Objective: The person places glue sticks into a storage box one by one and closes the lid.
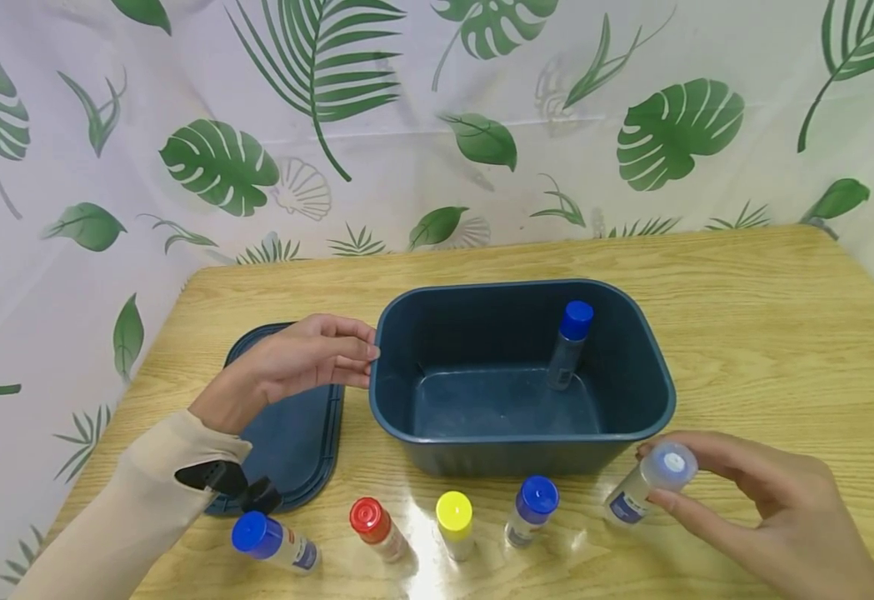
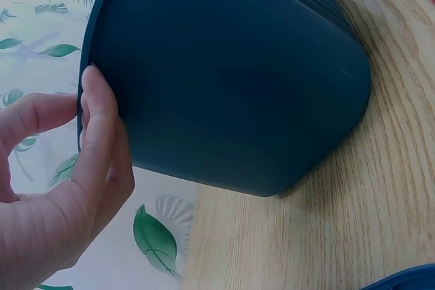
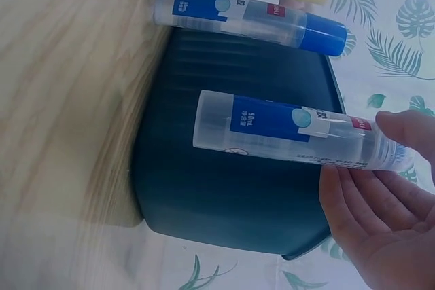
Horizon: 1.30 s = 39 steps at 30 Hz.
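My left hand (image 1: 317, 354) pinches the left rim of a dark blue plastic bin (image 1: 507, 404), thumb and fingers on either side of its edge, as the left wrist view also shows. In front of the bin's right corner, my right hand (image 1: 762, 500) holds a clear liquid glue bottle (image 3: 272, 123) by its translucent cap. The bottle is upright, with a blue label; in the right wrist view its base appears off the table. Inside the bin, a blue-capped glue bottle (image 1: 570, 346) leans slightly near the back right.
Before the bin stand glue bottles with a red cap (image 1: 369, 521), a yellow cap (image 1: 455, 512) and a blue cap (image 1: 537, 500). Another blue-capped bottle (image 1: 275, 540) is farther left. A dark blue lid (image 1: 294, 450) lies under my left forearm. Behind the table hangs a leaf-print cloth (image 1: 407, 158).
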Motion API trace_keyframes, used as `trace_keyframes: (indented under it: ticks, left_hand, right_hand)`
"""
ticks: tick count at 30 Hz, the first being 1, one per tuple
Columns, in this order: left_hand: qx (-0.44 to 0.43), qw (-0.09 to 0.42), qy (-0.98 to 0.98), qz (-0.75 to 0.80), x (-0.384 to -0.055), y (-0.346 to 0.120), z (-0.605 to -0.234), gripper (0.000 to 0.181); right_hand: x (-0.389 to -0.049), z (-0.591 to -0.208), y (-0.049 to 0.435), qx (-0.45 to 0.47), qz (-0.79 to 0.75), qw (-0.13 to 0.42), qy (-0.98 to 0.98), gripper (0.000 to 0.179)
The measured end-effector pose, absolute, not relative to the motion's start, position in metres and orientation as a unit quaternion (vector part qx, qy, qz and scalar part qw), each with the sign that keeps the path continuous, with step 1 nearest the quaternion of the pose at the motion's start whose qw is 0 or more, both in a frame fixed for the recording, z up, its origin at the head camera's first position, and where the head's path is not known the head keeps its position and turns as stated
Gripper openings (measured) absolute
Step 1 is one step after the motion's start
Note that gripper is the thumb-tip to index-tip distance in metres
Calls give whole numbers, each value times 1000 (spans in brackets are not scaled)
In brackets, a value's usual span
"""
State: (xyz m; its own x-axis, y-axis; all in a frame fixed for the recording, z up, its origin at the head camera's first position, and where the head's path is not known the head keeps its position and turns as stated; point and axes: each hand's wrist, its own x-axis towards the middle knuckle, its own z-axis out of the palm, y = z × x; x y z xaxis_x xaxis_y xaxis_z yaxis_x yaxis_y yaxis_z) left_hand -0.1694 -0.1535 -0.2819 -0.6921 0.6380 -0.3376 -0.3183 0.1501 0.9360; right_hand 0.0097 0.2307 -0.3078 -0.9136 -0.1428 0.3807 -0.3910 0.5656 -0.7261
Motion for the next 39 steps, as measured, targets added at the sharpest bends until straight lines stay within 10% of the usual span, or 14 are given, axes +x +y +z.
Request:
trace_keyframes:
  ticks: [39]
  left_hand:
    - [134,375,625,671,-169,-157,-289,19]
  right_hand:
    - [5,-304,237,188,438,171,-862,62]
